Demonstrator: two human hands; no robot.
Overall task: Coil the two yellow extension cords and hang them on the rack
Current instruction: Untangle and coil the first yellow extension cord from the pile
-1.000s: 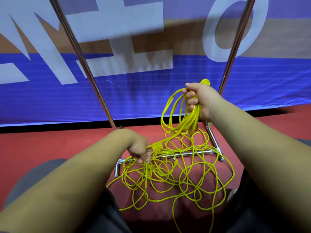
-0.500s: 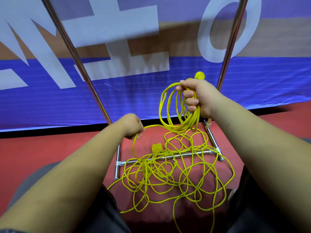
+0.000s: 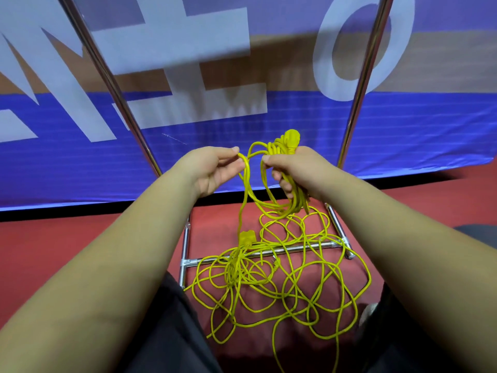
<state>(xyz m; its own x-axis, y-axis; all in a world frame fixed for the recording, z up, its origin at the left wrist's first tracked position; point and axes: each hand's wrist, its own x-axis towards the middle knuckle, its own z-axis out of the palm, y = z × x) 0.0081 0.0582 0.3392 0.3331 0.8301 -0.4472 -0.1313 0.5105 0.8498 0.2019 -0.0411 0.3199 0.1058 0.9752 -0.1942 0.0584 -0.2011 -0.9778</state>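
Note:
My right hand (image 3: 294, 169) grips a bundle of yellow cord loops (image 3: 271, 203), and a yellow plug (image 3: 291, 140) sticks up above its fingers. My left hand (image 3: 212, 169) pinches a strand of the same cord just left of the bundle, at about the same height. From that strand the cord drops to a tangled heap of yellow extension cord (image 3: 277, 286) on the red floor. A second yellow plug (image 3: 247, 237) lies at the heap's upper left. The heap sprawls over the base bar of the chrome rack (image 3: 263, 253).
Two chrome rack uprights rise on the left (image 3: 113, 84) and on the right (image 3: 363, 84). Behind them hangs a blue and tan banner (image 3: 188, 76) with white lettering. My dark-trousered knees (image 3: 172, 332) flank the heap on the red floor (image 3: 53, 243).
My left hand has risen from the heap on the floor, drawing a strand of cord up to the bundle in my right hand. The right hand stayed at about the same place.

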